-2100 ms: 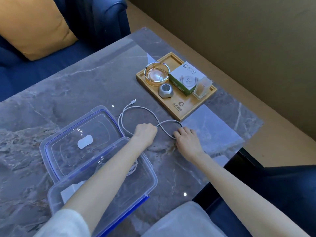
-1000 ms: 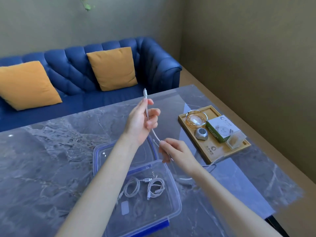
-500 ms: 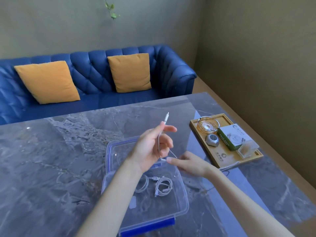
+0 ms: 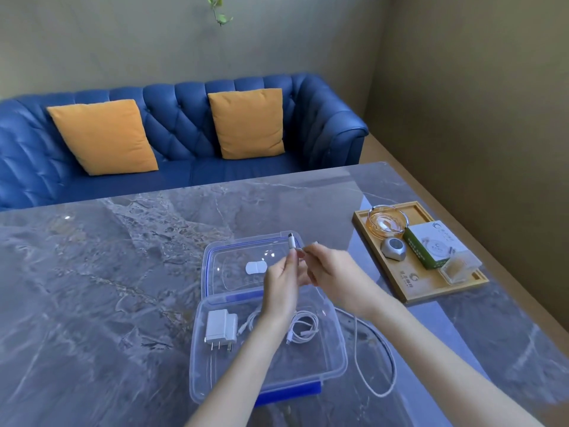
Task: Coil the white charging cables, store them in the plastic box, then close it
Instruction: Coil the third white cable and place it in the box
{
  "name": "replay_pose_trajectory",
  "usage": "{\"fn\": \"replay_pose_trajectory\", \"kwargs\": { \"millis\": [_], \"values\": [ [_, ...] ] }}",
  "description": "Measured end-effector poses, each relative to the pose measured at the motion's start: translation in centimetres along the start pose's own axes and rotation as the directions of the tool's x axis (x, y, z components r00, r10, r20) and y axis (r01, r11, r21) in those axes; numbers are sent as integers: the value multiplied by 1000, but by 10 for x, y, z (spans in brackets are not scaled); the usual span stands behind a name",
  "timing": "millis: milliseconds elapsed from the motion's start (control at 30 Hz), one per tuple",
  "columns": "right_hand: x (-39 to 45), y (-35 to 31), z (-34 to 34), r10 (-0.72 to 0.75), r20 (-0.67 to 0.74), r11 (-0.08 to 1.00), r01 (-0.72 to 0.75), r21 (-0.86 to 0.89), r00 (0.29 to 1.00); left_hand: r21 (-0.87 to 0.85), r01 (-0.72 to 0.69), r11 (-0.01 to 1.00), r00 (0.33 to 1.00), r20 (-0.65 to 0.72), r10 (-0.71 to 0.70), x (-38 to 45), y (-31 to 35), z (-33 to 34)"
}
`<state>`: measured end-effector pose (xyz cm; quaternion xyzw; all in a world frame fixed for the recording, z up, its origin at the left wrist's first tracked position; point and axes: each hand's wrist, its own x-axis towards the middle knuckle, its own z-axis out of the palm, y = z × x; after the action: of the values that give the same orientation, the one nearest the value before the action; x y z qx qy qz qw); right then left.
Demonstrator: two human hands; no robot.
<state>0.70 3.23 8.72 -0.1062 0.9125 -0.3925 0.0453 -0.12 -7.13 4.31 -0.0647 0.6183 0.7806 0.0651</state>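
- Left hand (image 4: 281, 283): pinches the white cable (image 4: 374, 362) just below its connector, tip pointing up.
- Right hand (image 4: 331, 272): pinches the same cable beside the left.
- Cable slack: loops on the table (image 4: 107, 272) right of the plastic box (image 4: 337, 352).
- Box: open, holding coiled cables (image 4: 303, 329) and a charger (image 4: 220, 328); lid (image 4: 212, 263) behind it.

Probably a lounge: blue sofa (image 4: 184, 140), cushions (image 4: 246, 123).

Wooden tray (image 4: 409, 291) at table's (image 4: 123, 272) right edge: ashtray (image 4: 387, 223), green box (image 4: 431, 246); beyond far edge, blue sofa (image 4: 184, 124), two cushions (image 4: 103, 135).
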Motion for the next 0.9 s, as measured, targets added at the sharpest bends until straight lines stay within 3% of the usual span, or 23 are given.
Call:
{"fn": "replay_pose_trajectory", "kwargs": {
  "millis": [100, 167, 267, 467, 533, 600, 667, 733, 800, 900],
  "values": [
    [-15, 4, 16, -113, -10, 975, 109, -193, 993, -156, 74, 985, 996, 62, -65, 5, 2, 3],
    [-26, 6, 24, -151, -44, 972, 140, -186, 988, -272, 118, 955, 992, 83, -99, 8, 8, 6],
    [-41, 16, 31, -211, 50, 949, 217, -228, 976, -479, 191, 857, 982, 88, -170, 18, 20, 4],
    [-35, 51, 33, -287, 120, 846, 310, -435, 950, -482, 278, 831, 960, 174, -220, 24, 32, -1],
    [-33, 58, 33, -314, 62, 908, 319, -272, 947, -477, 288, 830, 953, 231, -197, 25, 33, -3],
    [-34, 59, 35, -255, -31, 957, 257, 132, 966, -514, 316, 797, 938, 297, -179, 24, 36, -6],
    [-32, 57, 37, -124, -61, 863, 138, 485, 990, -560, 345, 753, 919, 363, -151, 24, 39, -10],
    [-27, 61, 31, -26, 84, 742, -37, 669, 996, -549, 367, 751, 889, 444, -111, 21, 44, -13],
    [-20, 68, 20, -10, 267, 727, -176, 664, 964, -466, 397, 791, 827, 554, -89, 17, 48, -14],
    [-7, 74, 4, 54, 393, 898, -217, 382, 918, -225, 366, 903, 739, 661, -135, 5, 49, -12]
  ]
}}
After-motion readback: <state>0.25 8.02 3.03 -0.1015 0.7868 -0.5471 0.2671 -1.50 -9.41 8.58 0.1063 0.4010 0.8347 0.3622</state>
